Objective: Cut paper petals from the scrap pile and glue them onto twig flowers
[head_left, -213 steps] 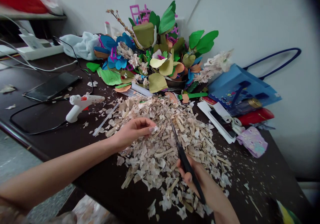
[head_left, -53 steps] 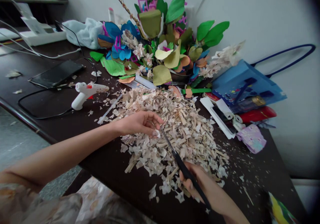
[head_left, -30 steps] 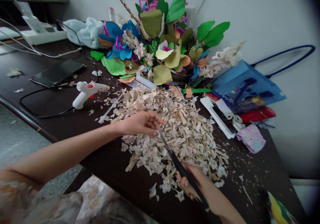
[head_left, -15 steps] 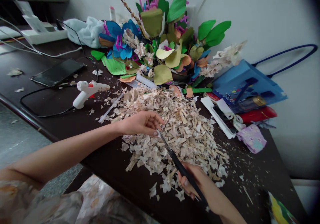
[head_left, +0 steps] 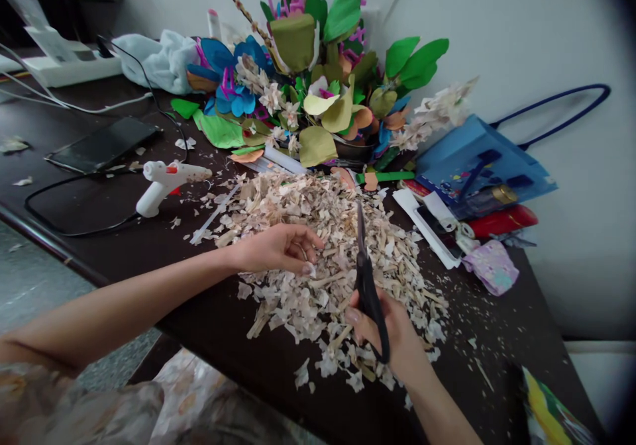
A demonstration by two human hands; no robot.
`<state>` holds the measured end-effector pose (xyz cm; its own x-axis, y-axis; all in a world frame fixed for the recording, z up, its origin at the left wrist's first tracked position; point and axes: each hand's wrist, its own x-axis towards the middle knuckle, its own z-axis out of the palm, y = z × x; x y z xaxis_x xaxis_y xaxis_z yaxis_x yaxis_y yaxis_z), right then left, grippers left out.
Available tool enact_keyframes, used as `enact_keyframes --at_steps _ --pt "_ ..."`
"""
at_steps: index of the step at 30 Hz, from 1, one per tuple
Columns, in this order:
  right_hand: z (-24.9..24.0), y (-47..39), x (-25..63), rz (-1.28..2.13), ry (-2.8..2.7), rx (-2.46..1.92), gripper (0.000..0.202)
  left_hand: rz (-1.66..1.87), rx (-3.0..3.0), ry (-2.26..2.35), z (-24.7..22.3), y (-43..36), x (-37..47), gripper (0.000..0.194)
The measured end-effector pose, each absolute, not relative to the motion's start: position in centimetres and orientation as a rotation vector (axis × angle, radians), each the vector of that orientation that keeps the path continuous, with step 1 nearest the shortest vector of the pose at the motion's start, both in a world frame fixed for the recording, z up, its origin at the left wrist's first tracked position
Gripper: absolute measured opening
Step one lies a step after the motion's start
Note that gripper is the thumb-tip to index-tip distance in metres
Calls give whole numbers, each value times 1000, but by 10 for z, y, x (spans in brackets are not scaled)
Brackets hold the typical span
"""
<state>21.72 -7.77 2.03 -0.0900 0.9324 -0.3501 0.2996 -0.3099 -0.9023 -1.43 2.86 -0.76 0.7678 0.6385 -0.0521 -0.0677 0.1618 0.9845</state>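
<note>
Over the pile of pale dried scraps (head_left: 298, 306), my left hand (head_left: 281, 247) has its fingers curled. A small whitish bit shows at its thumb tip, too small to name. To its right, my right hand (head_left: 380, 322) is closed round the handles of black scissors (head_left: 365, 269). Their blades look closed and point up and away, over the pile, apart from my left hand.
A white glue gun (head_left: 169, 183) lies left of the pile, near a dark phone (head_left: 104, 144). Behind stands a colourful flower arrangement (head_left: 318, 147). A blue bag (head_left: 477, 160), a white tray (head_left: 430, 230) and a lilac cloth (head_left: 491, 267) are at the right.
The scissors have swung away from my left hand and now point forward, their blades closed. My right hand has turned with them. My left hand has barely moved.
</note>
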Motion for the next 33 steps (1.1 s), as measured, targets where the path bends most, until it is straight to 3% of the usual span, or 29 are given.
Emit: enact_keyframes --at_steps 3,12,25,33 --pt "25 -65 196 1237 -1415 -1591 24 517 1348 536 -8 26 -12 42" --pt "20 -46 170 1198 -1383 -1577 18 533 1363 530 -7 19 -8 36" --pt "5 -48 177 1408 -1118 -1421 22 483 1310 499 -13 19 -6 41" --pt "-1 -53 178 1436 -998 -1340 23 394 1237 565 -15 15 -3 29"
